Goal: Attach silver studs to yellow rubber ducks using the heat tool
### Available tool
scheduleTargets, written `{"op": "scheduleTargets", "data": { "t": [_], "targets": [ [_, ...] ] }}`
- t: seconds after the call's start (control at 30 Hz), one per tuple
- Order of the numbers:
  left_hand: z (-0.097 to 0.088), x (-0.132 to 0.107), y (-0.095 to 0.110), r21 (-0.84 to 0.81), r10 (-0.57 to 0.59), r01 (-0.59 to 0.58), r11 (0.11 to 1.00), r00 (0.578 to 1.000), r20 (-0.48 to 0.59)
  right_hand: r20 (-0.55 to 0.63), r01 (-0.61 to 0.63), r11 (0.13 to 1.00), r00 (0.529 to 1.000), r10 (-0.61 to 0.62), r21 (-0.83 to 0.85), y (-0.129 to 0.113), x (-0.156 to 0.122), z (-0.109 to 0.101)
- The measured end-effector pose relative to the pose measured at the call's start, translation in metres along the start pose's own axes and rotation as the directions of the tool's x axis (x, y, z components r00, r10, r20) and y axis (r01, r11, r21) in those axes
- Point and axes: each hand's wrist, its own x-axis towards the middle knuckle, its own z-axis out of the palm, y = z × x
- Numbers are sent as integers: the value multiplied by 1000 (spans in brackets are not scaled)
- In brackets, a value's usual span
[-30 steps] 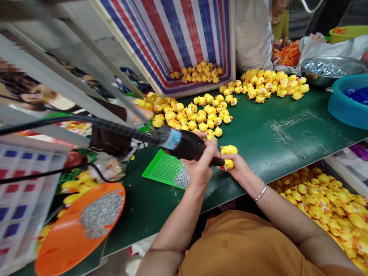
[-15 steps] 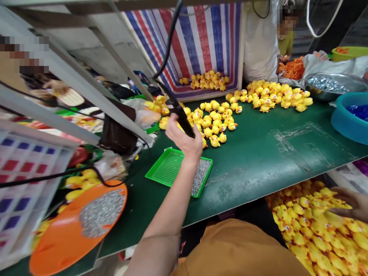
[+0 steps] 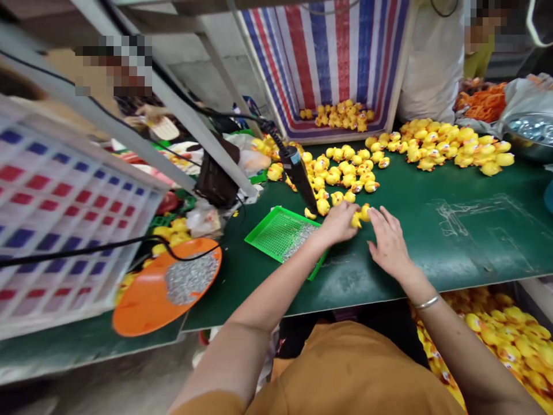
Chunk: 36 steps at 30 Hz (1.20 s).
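Above the green table, my left hand (image 3: 341,223) has its fingers closed around small yellow toy ducks (image 3: 361,215); whether this is one duck or two I cannot make out. My right hand (image 3: 391,242), wearing a silver bangle, is beside them with its fingers stretched out, its fingertips close to the yellow toy. A black electric screwdriver (image 3: 299,177) hangs on its cable to the left, tip down. Below it is a green perforated tray (image 3: 268,231) with small metal screws (image 3: 300,235), partly covered by my left forearm.
Yellow ducks (image 3: 453,144) lie in heaps along the back of the table (image 3: 432,236). An orange dish (image 3: 147,305) of metal pieces stands left, near a white crate (image 3: 64,213). More ducks (image 3: 514,340) fill a container below right. Another person's hand (image 3: 151,114) is beyond the frame.
My left hand has left the screwdriver, which now hangs free, and has moved right to the toy. My right hand has come up from the lower duck container to the table. The view has shifted.
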Motion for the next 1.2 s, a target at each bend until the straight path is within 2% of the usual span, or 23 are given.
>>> {"op": "scheduleTargets", "data": {
  "t": [0.03,0.1,0.13,0.2,0.23,0.27,0.33,0.37,0.4,0.47,0.57,0.67,0.77,0.97,1.1,1.2],
  "targets": [
    [-3,-13,5,-117,52,-51,992,999,5,27,32,999,999,-31,-25,-3,3,4],
    [-11,-42,9,-374,110,-107,921,994,-14,91,32,999,995,-32,-3,-6,4,8],
    [-16,-56,6,-466,105,-106,878,994,-28,121,-16,999,993,10,46,-6,2,9],
    [-23,-83,-9,-541,-16,-21,841,998,-64,189,-209,951,968,167,229,-7,-7,12],
    [-26,-95,-19,-519,-120,61,853,990,-80,239,-334,868,936,259,368,-7,-13,13],
    [-27,-104,-31,-463,-226,160,872,970,-89,307,-452,728,891,335,516,-9,-18,14],
    [-25,-117,-51,-329,-333,301,895,942,-46,483,-608,334,785,387,720,-15,-26,16],
    [-22,-120,-58,-275,-340,321,906,940,-23,559,-642,144,740,373,753,-19,-28,16],
    [-18,-122,-63,-233,-333,323,917,943,-5,618,-657,-7,704,350,754,-23,-29,17],
    [-11,-122,-65,-187,-301,296,937,954,-1,682,-659,-192,661,312,727,-32,-29,17],
    [-6,-120,-60,-163,-300,291,943,953,-33,723,-642,-335,636,271,690,-40,-27,18],
    [-6,-121,-57,-229,-351,326,917,933,-79,746,-635,-398,607,272,662,-44,-26,20],
    [-6,-124,-59,-347,-431,371,861,895,-112,740,-632,-385,586,330,673,-47,-26,22],
    [-2,-125,-59,-456,-508,396,797,848,-153,723,-614,-382,596,350,691,-51,-25,22],
    [-2,-122,-59,-567,-540,371,736,826,-160,728,-636,-355,593,343,685,-49,-26,21],
    [-3,-118,-56,-732,-580,301,611,800,-156,737,-651,-345,590,330,676,-49,-27,21]
  ]
}}
